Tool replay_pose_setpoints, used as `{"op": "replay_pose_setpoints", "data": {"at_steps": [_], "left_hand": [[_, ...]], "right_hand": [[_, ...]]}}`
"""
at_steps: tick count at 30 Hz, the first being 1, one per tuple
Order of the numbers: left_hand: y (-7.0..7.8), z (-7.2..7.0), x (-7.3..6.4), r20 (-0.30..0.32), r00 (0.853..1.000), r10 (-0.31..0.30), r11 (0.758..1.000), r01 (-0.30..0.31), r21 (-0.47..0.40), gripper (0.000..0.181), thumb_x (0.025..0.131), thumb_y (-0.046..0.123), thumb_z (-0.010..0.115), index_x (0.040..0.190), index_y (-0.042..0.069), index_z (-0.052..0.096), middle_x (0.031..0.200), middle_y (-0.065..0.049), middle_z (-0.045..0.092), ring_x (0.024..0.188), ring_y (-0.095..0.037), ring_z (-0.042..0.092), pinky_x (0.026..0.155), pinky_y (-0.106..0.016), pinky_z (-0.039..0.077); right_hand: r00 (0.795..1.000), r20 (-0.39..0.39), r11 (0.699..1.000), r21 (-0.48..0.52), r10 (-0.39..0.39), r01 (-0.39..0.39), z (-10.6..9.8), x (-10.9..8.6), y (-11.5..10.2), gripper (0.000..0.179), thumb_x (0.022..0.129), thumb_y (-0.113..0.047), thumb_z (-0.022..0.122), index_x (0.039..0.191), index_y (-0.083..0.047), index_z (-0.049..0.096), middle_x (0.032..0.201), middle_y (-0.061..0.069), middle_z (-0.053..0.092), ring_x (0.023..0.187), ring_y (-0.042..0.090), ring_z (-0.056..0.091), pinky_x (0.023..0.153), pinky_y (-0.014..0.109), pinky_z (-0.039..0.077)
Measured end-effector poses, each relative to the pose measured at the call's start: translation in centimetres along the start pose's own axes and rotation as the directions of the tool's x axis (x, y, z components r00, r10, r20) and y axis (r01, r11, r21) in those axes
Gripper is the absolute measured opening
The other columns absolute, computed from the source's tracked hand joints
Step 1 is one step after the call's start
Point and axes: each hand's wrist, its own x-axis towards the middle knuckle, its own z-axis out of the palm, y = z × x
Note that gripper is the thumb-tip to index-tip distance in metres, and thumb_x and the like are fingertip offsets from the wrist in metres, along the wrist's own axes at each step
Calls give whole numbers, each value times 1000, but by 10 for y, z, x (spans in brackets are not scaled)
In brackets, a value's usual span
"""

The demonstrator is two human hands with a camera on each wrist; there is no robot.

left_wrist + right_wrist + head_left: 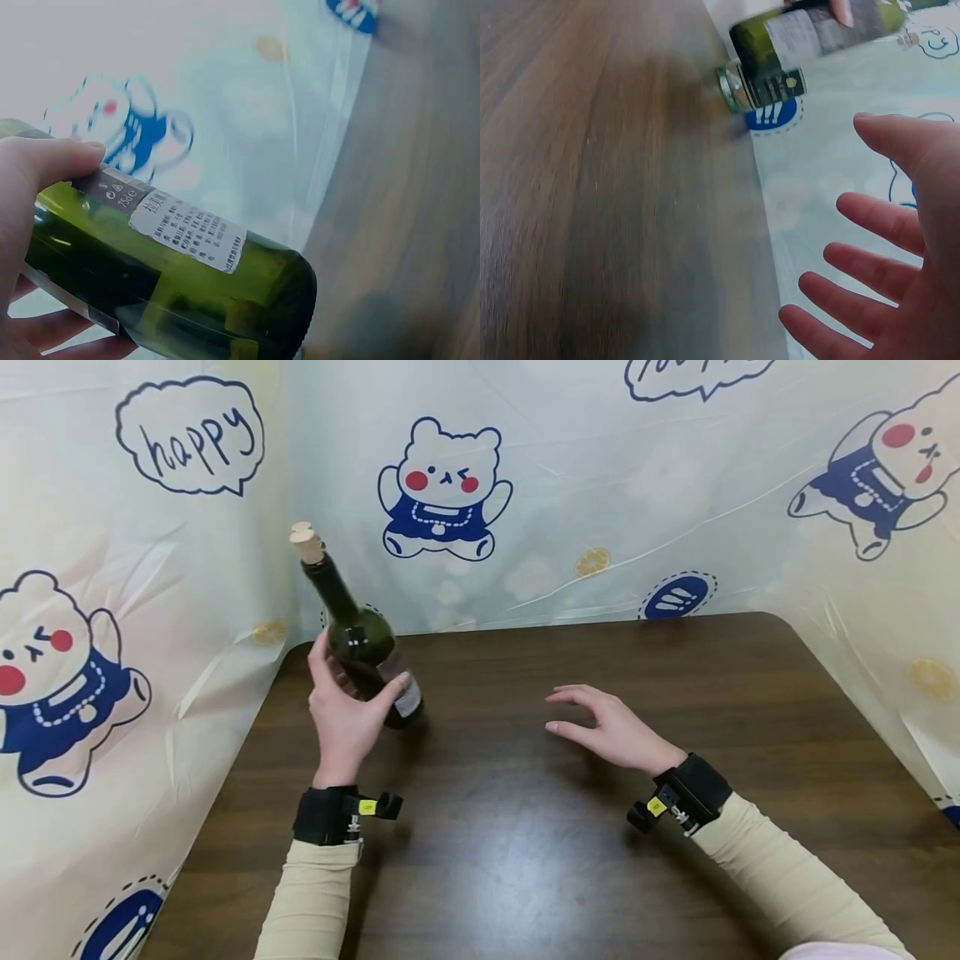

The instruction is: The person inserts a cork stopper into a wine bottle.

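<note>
A green glass wine bottle (360, 639) is at the left of the table, tilted, its cork-topped neck leaning to the far left. Around its body my left hand (343, 718) grips, thumb on the near side and fingers round the other. The left wrist view shows a white printed sticker (189, 231) below the thumb on the dark label. Behind this bottle, a second bottle with a dark label (772, 88) shows in the right wrist view, largely covered by the first. My right hand (611, 727) hovers over the table's right half, holding nothing, fingers spread and slightly bent.
A dark wooden table (495, 860) fills the lower view. Pale curtains (570, 510) printed with cartoon bears hang along its back and sides. Each wrist wears a black strap with a small camera, like the right one (693, 789).
</note>
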Motion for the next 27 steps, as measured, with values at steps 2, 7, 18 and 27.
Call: {"op": "replay_pose_setpoints", "data": {"at_steps": [2, 7, 18, 27], "left_hand": [[-10, -7, 2, -18, 999, -28, 999, 28, 25, 102, 72, 36, 90, 156, 42, 33, 144, -2, 60, 123, -22, 60, 94, -54, 51], [-29, -20, 5, -35, 995, -89, 995, 90, 52, 103, 71, 36, 91, 155, 46, 32, 149, 2, 56, 128, -21, 56, 99, -56, 48], [-24, -29, 2, -64, 986, -155, 987, 157, 22, 100, 74, 10, 89, 157, 25, 35, 150, -9, 55, 130, -29, 56, 100, -56, 45], [-36, -27, 6, -50, 982, -181, 983, 181, -5, 109, 74, 23, 90, 160, 32, 24, 157, -2, 46, 140, -17, 47, 114, -44, 39]], "right_hand": [[1000, 0, 1000, -1, 14, -14, -3, -1, 2, 61, 95, -52, 64, 141, -12, 62, 152, 11, 54, 138, 26, 51, 111, 57, 43], [999, 0, 999, -5, 35, -35, -5, -3, 7, 64, 94, -51, 65, 142, -8, 60, 153, 15, 52, 138, 30, 51, 110, 58, 43], [998, -27, 998, -21, 57, -58, -10, -6, 14, 62, 94, -51, 65, 140, -10, 62, 152, 14, 53, 135, 32, 53, 106, 58, 48], [998, -39, 998, -14, 58, -59, -11, -8, 18, 59, 95, -49, 65, 139, -10, 62, 151, 16, 54, 135, 33, 53, 105, 59, 47]]}}
